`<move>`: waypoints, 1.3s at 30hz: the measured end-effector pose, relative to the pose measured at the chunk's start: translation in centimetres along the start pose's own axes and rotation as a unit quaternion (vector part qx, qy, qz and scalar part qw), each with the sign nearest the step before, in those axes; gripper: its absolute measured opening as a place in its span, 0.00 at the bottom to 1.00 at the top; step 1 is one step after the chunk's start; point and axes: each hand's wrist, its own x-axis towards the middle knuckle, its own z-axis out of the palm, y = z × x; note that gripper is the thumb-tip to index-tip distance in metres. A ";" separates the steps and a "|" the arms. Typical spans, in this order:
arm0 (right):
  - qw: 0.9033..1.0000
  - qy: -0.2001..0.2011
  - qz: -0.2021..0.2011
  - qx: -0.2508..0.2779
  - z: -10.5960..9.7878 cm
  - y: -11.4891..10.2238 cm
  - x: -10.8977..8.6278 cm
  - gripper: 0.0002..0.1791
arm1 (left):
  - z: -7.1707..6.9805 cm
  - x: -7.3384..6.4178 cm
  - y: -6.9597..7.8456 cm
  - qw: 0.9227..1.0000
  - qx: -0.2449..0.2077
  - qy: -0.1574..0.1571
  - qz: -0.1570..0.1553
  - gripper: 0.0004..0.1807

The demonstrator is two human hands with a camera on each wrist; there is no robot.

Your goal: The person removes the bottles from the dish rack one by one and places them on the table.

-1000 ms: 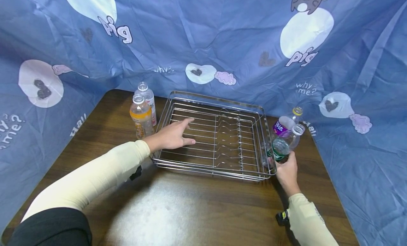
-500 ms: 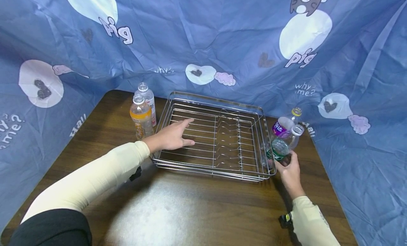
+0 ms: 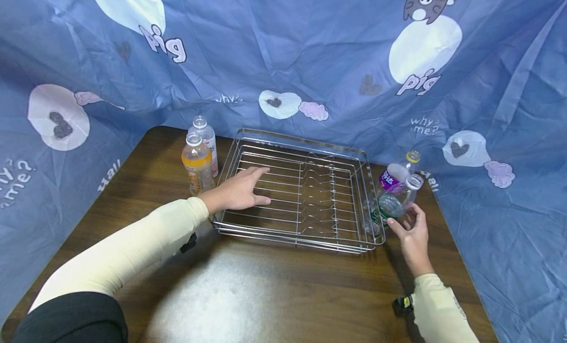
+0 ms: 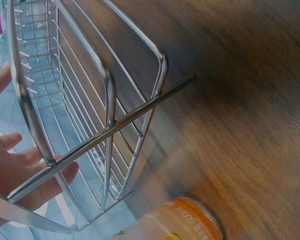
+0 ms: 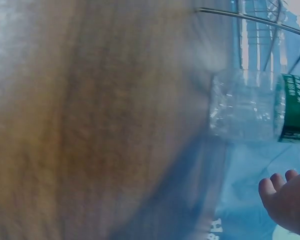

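A metal wire dish rack point(image 3: 299, 230) stands on the wooden table. Over its left side reaches my left hand point(image 3: 236, 190), fingers straight and thumb spread, nothing in its grasp. The left wrist view shows that hand point(image 4: 20, 170) partly behind the rack's bars. To the right of the rack stands a clear plastic bottle with a green label point(image 3: 384, 216). Beside this bottle is my right hand point(image 3: 414, 234), its fingers loosely bent and holding nothing. In the right wrist view, a gap separates the hand point(image 5: 290, 200) from the green-labelled bottle point(image 5: 245, 107).
Behind the green-labelled bottle stands one with a purple label point(image 3: 392, 180) and a yellow neck ring. Left of the rack are an orange-banded bottle point(image 3: 198, 168) and a clear bottle with a pinkish-white label point(image 3: 212, 151). A blue patterned cloth point(image 3: 283, 52) hangs behind the table point(image 3: 283, 294).
My right hand has drawn back to the right from the green-labelled bottle, its thumb and fingers coming off it. The left hand keeps its place over the rack.
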 end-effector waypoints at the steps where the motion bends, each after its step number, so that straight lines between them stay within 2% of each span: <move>1: 1.000 0.003 -0.002 0.004 -0.1 -0.2 0.0 0.41 | 0.0 0.0 0.0 1.000 0.001 0.000 0.001 0.51; 9: 0.999 0.011 -0.036 -0.003 -1.2 -1.5 0.5 0.42 | -0.2 -0.1 0.3 1.000 0.002 -0.010 -0.001 0.51; 17: 1.000 0.002 -0.030 -0.007 -1.6 -1.7 0.7 0.42 | 0.2 0.2 1.0 1.000 0.003 -0.027 -0.006 0.51; 27: 0.999 0.013 -0.038 0.005 -1.8 -2.4 1.1 0.42 | 0.2 0.4 0.8 1.000 0.010 -0.025 -0.004 0.52; 34: 0.997 0.018 -0.072 0.012 -1.9 -3.8 1.4 0.41 | 0.1 0.3 0.6 0.999 0.015 -0.026 -0.011 0.52; 39: 0.997 0.016 -0.077 0.018 -1.9 -4.4 1.6 0.42 | 0.0 0.2 0.5 0.999 0.013 -0.028 -0.012 0.52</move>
